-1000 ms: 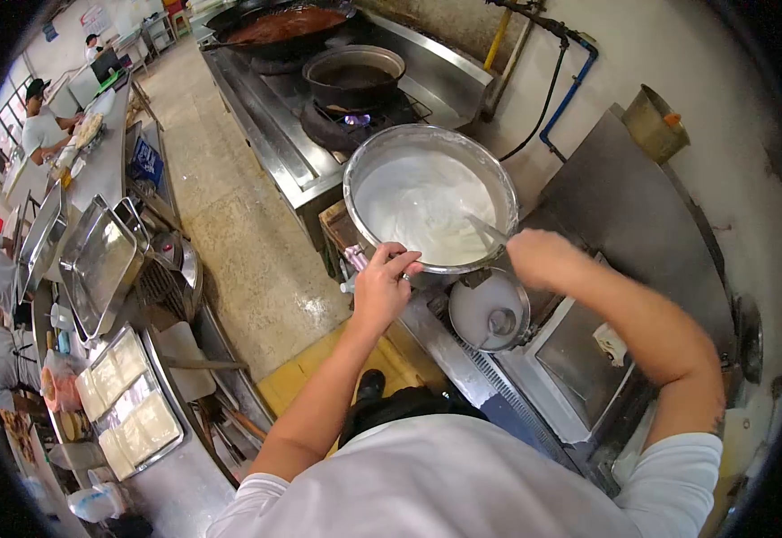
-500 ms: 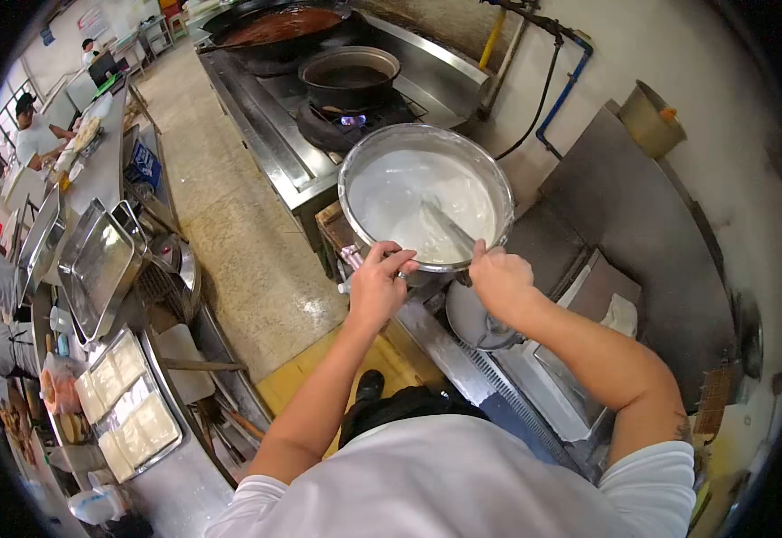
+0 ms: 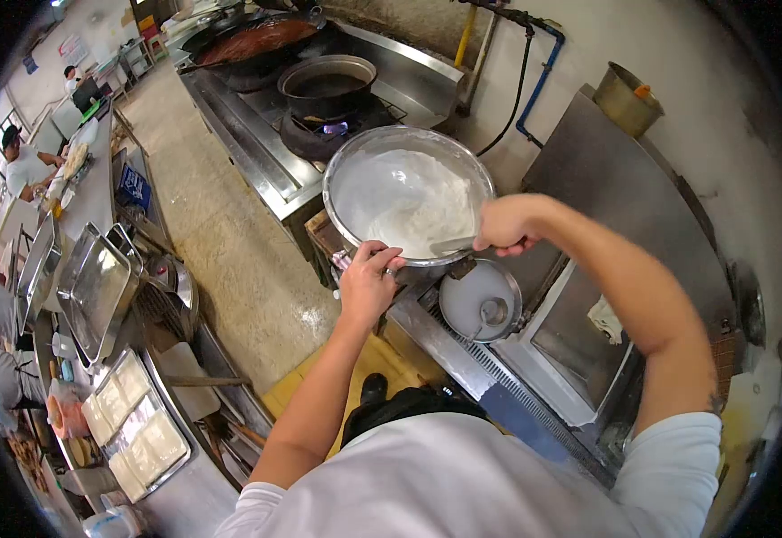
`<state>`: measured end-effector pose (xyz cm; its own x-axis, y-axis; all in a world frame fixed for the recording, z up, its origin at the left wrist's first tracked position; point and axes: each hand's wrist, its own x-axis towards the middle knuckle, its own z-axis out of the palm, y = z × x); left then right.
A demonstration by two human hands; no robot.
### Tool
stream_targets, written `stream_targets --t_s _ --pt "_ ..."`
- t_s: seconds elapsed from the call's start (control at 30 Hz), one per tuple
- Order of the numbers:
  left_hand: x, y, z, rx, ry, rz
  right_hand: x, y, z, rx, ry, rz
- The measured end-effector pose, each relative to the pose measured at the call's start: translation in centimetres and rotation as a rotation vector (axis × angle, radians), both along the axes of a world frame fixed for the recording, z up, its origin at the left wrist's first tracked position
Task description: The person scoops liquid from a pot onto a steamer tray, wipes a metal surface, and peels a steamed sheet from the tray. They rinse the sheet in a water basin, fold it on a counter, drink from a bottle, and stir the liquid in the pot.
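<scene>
Spatula (image 3: 451,246) in closed right grip (image 3: 506,224)

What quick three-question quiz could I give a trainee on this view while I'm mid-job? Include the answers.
1. Which hand holds the rim of the large bowl?
2. True or false: a flame shows beneath the dark pot on the stove.
3. What is in the grip of the right hand?
A) a folded towel
B) a utensil angled into the white mixture
C) a metal tray

Key:
1. The left hand.
2. True.
3. B.
</scene>
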<state>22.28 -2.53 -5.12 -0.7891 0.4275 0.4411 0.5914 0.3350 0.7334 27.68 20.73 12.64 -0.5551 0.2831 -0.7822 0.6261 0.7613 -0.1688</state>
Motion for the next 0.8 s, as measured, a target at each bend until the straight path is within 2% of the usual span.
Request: stream_targets --t_s 0.17,0.33,0.63,0.73,0.8 --pt "-0.2 -0.1 -0.2 -0.002 -0.011 -0.013 3.1 -1.8 -4.0 -0.226 0.258 -0.264" --pt "-0.1 0.1 -0.2 -0.015 -0.034 -0.011 6.8 -2.2 -5.7 -0.453 0.478 -0.499" --pt "0.0 0.1 0.2 -0.02 -0.021 -0.028 12.5 -4.7 -7.5 -0.461 0.692 -0.632" --pt "-0.1 0.1 0.2 -0.04 -0.001 -0.031 14.1 -4.6 -10.6 -0.322 0.889 -0.444" --pt "-0.1 0.1 0.0 -0.031 0.002 -0.031 15.1 -5.1 -10.8 -0.253 0.874 -0.464"
